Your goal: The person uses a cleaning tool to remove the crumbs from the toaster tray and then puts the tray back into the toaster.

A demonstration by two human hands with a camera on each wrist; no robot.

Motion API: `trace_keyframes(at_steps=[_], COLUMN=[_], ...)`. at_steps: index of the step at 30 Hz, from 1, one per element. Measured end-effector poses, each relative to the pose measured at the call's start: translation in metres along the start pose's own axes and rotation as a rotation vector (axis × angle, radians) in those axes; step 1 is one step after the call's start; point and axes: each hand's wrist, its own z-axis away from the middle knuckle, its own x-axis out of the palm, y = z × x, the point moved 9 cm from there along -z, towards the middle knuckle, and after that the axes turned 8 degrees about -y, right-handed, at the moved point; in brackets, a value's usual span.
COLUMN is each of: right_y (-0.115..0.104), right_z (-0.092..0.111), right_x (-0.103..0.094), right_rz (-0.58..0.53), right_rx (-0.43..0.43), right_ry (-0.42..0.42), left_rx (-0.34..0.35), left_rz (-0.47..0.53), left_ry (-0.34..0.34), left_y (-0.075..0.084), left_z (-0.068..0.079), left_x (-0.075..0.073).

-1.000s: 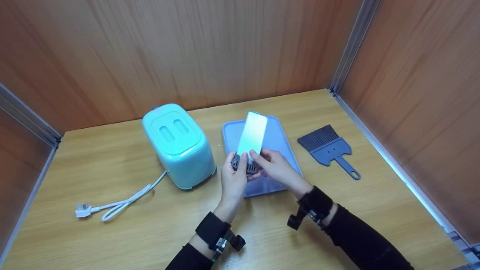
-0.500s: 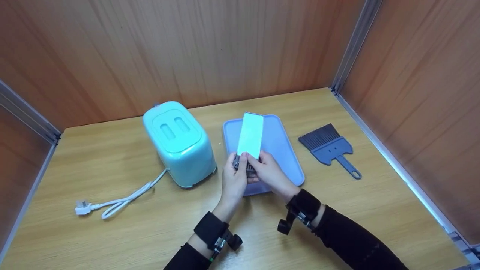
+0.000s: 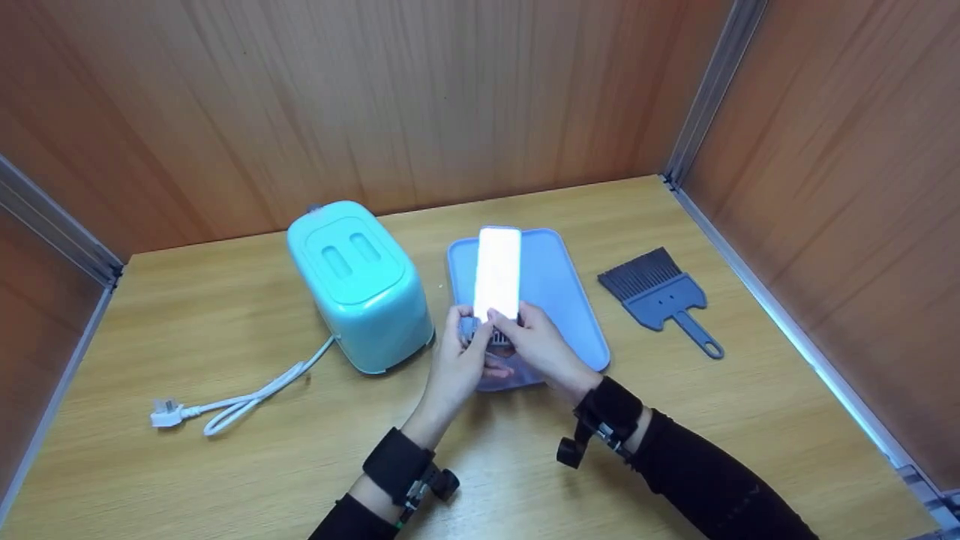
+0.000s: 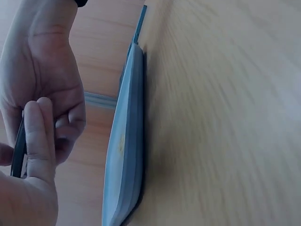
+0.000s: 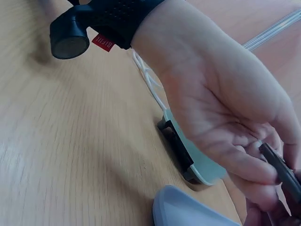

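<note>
Over a blue plastic tray (image 3: 559,300), both hands hold a crumb tray (image 3: 496,274), a long flat shiny plate with a dark slotted end. The left hand (image 3: 450,364) pinches the left of the slotted end, thumb on top and fingers underneath. At the right side, the right hand (image 3: 547,345) grips the same end with its thumb pressed on the plate. In the left wrist view the thin dark edge of the crumb tray (image 4: 19,150) shows between thumb and fingers. Brownish bits (image 4: 122,143) lie in the blue tray.
A turquoise toaster (image 3: 352,285) with a covered top stands to the left. Its white cord and plug (image 3: 166,414) lie on the tabletop. A blue-grey hand brush (image 3: 664,300) lies right of the blue tray. Wooden panels (image 3: 450,97) enclose the back and sides.
The crumb tray has swung from a rightward slant to nearly straight ahead, its face now glaring white. The right hand moved left early on; the left hand has since shifted slightly down and left.
</note>
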Motion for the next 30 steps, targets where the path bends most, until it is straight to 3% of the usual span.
trace_keyframes(at_steps=[4,6,13,17,24,30], right_y=[0.001,0.002,0.008,0.013,0.015,0.025], right_z=[0.001,0.002,0.005,0.007,0.014,0.021], right_x=[-0.001,-0.003,0.0,0.002,0.014,0.026], right_rz=[0.037,0.061,0.082,0.118,0.17,0.178], right_rx=[0.011,0.014,0.042,0.067,0.053,0.113], right_ry=[-0.032,-0.046,-0.127,-0.151,-0.233,-0.295], left_rx=[-0.021,0.008,0.153,0.255,0.53,0.587], left_rz=[-0.174,-0.29,-0.738,-0.852,-1.021,-1.095], left_ry=[-0.045,-0.047,0.07,0.091,0.135,0.242], left_y=[0.006,0.014,0.056,0.079,0.116,0.122], left_z=[0.005,0.009,0.026,0.036,0.058,0.073], left_x=[-0.004,-0.007,-0.022,-0.024,-0.03,-0.052])
